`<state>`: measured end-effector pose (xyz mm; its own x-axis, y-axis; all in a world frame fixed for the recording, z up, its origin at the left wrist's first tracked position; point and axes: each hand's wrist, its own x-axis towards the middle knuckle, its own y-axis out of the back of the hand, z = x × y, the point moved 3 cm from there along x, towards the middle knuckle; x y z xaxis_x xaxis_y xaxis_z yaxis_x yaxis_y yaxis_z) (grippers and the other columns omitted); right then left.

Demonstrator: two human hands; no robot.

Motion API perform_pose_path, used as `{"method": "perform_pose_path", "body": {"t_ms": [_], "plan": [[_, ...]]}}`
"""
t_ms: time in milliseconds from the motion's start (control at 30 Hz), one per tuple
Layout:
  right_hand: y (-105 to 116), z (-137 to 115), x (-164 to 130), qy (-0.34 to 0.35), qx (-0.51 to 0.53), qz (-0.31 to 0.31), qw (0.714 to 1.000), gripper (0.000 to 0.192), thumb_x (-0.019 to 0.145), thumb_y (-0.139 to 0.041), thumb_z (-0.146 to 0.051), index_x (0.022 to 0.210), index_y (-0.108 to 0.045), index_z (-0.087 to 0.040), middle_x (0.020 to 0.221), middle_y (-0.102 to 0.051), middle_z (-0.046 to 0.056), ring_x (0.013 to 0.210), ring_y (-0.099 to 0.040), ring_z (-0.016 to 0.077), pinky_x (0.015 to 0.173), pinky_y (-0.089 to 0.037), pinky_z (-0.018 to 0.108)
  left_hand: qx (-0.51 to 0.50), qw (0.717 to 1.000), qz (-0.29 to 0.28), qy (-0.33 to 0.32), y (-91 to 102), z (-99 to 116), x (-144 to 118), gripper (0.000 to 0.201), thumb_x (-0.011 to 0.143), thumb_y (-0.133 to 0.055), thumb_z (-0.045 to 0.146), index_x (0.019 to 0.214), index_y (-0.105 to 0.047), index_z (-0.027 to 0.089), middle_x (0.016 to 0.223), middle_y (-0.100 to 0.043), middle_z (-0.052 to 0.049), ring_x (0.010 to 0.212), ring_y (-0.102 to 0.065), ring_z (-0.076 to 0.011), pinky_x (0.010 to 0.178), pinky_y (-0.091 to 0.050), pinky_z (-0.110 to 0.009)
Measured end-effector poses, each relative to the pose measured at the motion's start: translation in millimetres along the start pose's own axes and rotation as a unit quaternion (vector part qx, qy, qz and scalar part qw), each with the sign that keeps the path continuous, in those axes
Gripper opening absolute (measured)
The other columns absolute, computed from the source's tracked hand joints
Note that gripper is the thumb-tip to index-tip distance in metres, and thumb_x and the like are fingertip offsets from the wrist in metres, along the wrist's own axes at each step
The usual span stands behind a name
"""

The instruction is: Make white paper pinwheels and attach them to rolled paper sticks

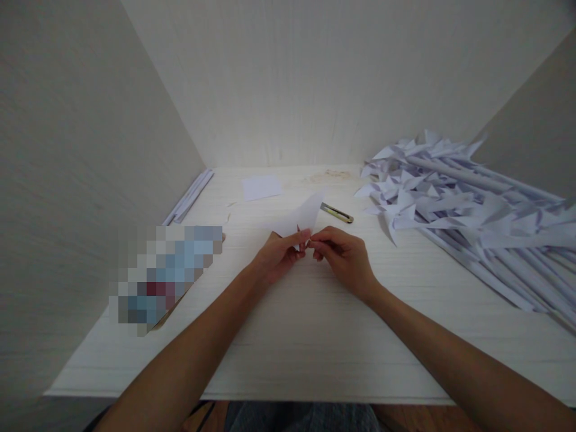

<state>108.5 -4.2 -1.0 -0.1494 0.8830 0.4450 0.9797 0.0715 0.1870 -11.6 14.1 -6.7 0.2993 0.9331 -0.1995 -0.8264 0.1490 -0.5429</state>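
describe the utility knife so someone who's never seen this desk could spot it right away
Start at the big heap of folded white paper pieces on the right of the white desk. Just left of it, beyond the right hand, lies the utility knife. It is the only slim, dark, yellowish thing among white paper.

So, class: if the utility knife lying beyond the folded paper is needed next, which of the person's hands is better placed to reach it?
Probably the right hand: the utility knife lies just beyond it, and the left hand would have to cross over.
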Motion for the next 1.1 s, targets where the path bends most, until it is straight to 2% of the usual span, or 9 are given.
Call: {"method": "perform_pose_path", "body": {"t_ms": [100, 200, 400, 667, 800, 1100], "plan": [[-1.2, 1.9, -0.9, -0.024, 0.024, 0.019, 0.999, 0.002, 0.074, -0.058, -0.017, 0.073, -0.057, -0.018, 0.06, -0.059, -0.003, 0.05, -0.055, 0.0071, 0.048, -0.046, 0.02, 0.009, 1.0, 0.023, -0.013, 0.4, -1.9, 0.6, 0.024, 0.047, -0.077, 0.022, 0.055, -0.057, 0.011, 0.05, -0.052, 0.003, 0.047, -0.045, -0.004, 0.042, -0.034, -0.016], [-2.2, 3.4, -3.1, -0.024, 0.042, 0.046, 0.998, 0.015, 0.072, -0.061, -0.018, 0.082, -0.05, -0.02, 0.065, -0.06, -0.004, 0.051, -0.057, 0.0075, 0.048, -0.048, 0.02, 0.022, 0.999, 0.035, -0.034, 0.6, -2.6, 1.7, 0.023, 0.049, -0.076, 0.022, 0.059, -0.059, 0.012, 0.055, -0.055, 0.003, 0.049, -0.048, -0.0047, 0.042, -0.034, -0.016], [-5.5, 0.5, -5.4, 0.024, -0.025, -0.009, 0.999, 0.027, 0.076, -0.051, -0.012, 0.1, -0.05, -0.021, 0.07, -0.062, -0.002, 0.056, -0.059, 0.0076, 0.052, -0.05, 0.02, 0.047, 0.997, 0.014, -0.053, 2.3, -3.4, 4.3, 0.023, 0.05, -0.075, 0.022, 0.066, -0.061, 0.015, 0.062, -0.059, 0.002, 0.053, -0.051, -0.0073, 0.044, -0.036, -0.019], [-3.4, 2.2, -2.7, 0.005, -0.031, 0.008, 0.999, 0.019, 0.074, -0.052, -0.011, 0.092, -0.055, -0.019, 0.068, -0.062, -0.001, 0.056, -0.059, 0.0086, 0.051, -0.049, 0.021, 0.03, 0.998, 0.009, -0.055, 1.9, -1.7, 5.1, 0.025, 0.047, -0.078, 0.023, 0.065, -0.063, 0.014, 0.061, -0.061, 0.002, 0.053, -0.053, -0.0068, 0.045, -0.038, -0.017], [-2.7, 4.6, -2.7, 0.0, -0.032, 0.016, 0.999, 0.019, 0.074, -0.053, -0.012, 0.091, -0.055, -0.019, 0.068, -0.062, -0.001, 0.055, -0.058, 0.0088, 0.052, -0.05, 0.022, 0.026, 0.999, 0.018, -0.037, 2.8, 0.2, 4.9, 0.02, 0.05, -0.076, 0.02, 0.063, -0.063, 0.012, 0.061, -0.062, 0.001, 0.052, -0.054, -0.0058, 0.044, -0.04, -0.015], [-2.0, 5.2, -3.1, -0.007, -0.035, 0.015, 0.999, 0.02, 0.074, -0.052, -0.012, 0.093, -0.056, -0.02, 0.072, -0.063, 0.0, 0.056, -0.059, 0.0091, 0.053, -0.05, 0.023, 0.006, 1.0, -0.002, -0.012, 2.7, 2.9, 3.7, 0.01, 0.053, -0.069, 0.01, 0.061, -0.063, 0.011, 0.058, -0.062, 0.0, 0.05, -0.055, -0.0056, 0.045, -0.043, -0.014]]}}
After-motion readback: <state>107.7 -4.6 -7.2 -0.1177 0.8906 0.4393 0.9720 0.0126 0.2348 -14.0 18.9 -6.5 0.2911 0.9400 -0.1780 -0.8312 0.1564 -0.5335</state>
